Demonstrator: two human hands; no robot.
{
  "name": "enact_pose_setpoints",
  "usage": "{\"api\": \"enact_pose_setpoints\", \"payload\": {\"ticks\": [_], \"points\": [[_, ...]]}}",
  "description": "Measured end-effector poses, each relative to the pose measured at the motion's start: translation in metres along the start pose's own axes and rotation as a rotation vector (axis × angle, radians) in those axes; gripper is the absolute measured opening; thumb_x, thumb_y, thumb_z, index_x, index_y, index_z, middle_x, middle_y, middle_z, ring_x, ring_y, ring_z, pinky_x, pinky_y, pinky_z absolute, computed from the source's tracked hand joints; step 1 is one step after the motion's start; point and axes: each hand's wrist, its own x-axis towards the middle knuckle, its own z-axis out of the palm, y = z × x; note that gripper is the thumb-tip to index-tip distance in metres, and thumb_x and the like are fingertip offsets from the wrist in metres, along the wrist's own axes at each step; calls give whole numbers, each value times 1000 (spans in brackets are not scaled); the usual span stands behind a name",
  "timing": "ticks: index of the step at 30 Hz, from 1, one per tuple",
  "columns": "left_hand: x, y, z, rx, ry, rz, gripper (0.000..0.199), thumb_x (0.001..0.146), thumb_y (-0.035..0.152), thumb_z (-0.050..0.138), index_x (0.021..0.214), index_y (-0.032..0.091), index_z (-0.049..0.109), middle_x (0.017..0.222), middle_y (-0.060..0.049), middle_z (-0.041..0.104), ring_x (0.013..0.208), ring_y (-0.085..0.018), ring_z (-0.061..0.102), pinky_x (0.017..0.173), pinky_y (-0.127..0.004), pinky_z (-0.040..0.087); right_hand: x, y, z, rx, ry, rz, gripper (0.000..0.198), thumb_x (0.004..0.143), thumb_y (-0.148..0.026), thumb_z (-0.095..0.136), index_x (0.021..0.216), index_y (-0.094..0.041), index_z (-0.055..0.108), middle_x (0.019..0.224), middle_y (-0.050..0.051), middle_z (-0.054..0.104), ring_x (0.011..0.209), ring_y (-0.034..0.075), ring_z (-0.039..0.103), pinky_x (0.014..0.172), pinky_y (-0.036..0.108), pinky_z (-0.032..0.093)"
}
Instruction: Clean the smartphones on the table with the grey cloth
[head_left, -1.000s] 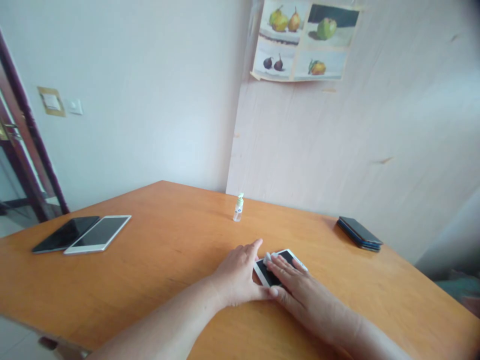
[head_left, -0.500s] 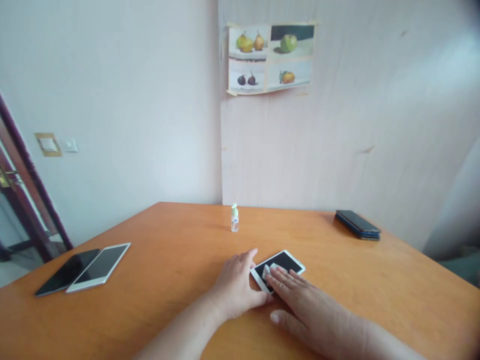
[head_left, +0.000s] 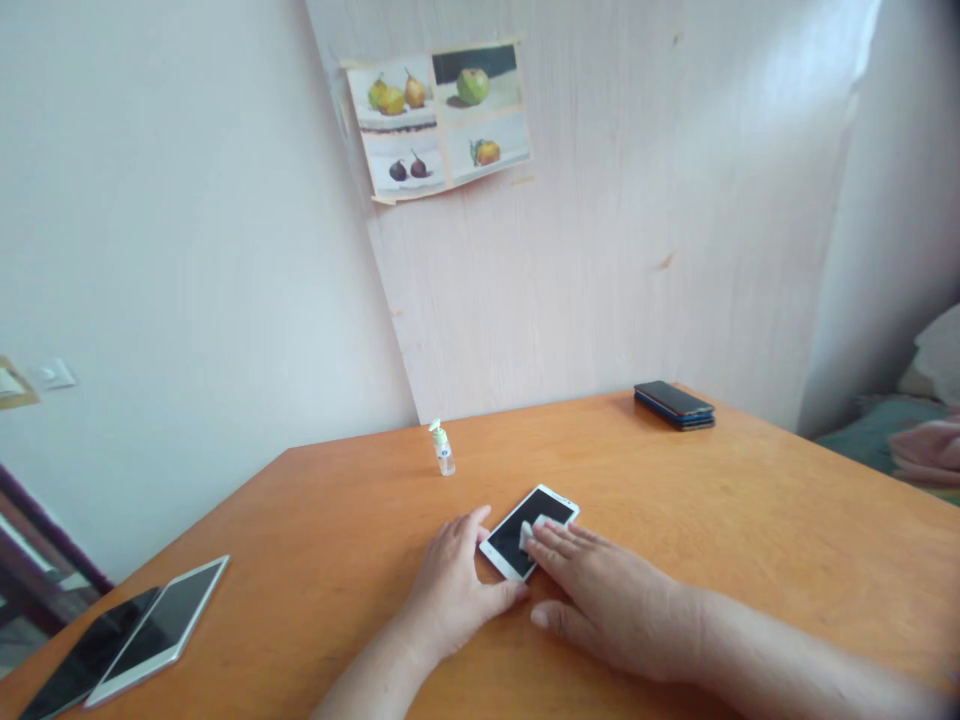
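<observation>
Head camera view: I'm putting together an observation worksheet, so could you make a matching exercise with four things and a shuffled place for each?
Things:
1. small clear bottle with a pale green pump
2. stack of dark, flat devices
3. white-framed rectangular phone
4. crumpled white wad

Places:
A. on the phone, under the right hand
B. toward the table's far right
C. lying flat, right beside the left hand
D. standing beyond the left hand

Pairs: 1-D; 2-B; 3-C; 4-A
</observation>
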Motion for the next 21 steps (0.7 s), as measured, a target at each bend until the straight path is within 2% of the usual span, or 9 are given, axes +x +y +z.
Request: {"api": "enact_pose_setpoints", "payload": {"ticks": [3, 5, 7, 11, 13, 18, 19, 21], "points": [[0, -1, -1, 11, -24, 11, 89, 61, 49, 80, 138, 22, 44, 122, -10, 60, 115, -29, 54, 102, -44, 39, 9, 23, 4, -75, 116, 184, 75, 91, -53, 47, 146, -2, 40, 151, 23, 33, 141, 37, 31, 117, 53, 23], [0, -2, -1, 15, -29, 22, 88, 62, 48, 80, 138, 22, 43, 122, -10, 59, 116, -29, 54, 103, -44, 39, 11, 27, 8, -91, 142, 202, 76, 89, -53, 49, 145, -2, 40, 151, 24, 33, 141, 38, 30, 116, 54, 22], [1, -3, 0, 20, -26, 24, 86, 63, 46, 79, 137, 22, 44, 122, -9, 59, 116, -28, 54, 103, -44, 39, 8, 20, 11, -59, 138, 116, 77, 89, -55, 49, 146, -4, 39, 152, 23, 33, 142, 36, 28, 118, 52, 20], [1, -3, 1, 26, -23, 24, 81, 68, 46, 76, 137, 21, 43, 121, -9, 59, 115, -27, 55, 102, -43, 40, -1, -3, 13, 54, 55, -157, 73, 93, -57, 42, 150, -12, 34, 154, 16, 33, 143, 31, 27, 120, 47, 17], [1, -2, 1, 26, -26, 26, 80, 69, 46, 75, 137, 21, 43, 122, -9, 59, 115, -27, 55, 102, -42, 40, 1, -1, 12, 62, 50, -181, 71, 94, -57, 40, 150, -14, 35, 152, 15, 37, 142, 30, 30, 119, 47, 18], [0, 0, -1, 29, -38, 40, 81, 67, 42, 77, 137, 22, 43, 123, -10, 59, 116, -28, 55, 102, -44, 40, 16, 29, 7, -83, 168, 134, 66, 96, -53, 38, 142, -7, 47, 147, 21, 43, 138, 35, 36, 117, 55, 18], [0, -1, -1, 28, -38, 45, 81, 67, 41, 77, 137, 22, 43, 124, -10, 59, 116, -28, 55, 102, -44, 40, 18, 31, 7, -99, 182, 164, 66, 95, -53, 38, 141, -6, 47, 147, 22, 42, 138, 36, 36, 116, 56, 17], [0, -2, 0, 22, -27, 51, 81, 67, 41, 77, 138, 23, 42, 124, -10, 59, 116, -28, 55, 102, -44, 41, 16, 27, 8, -84, 183, 133, 68, 95, -55, 39, 142, -7, 47, 148, 22, 41, 138, 36, 35, 117, 56, 17]]}}
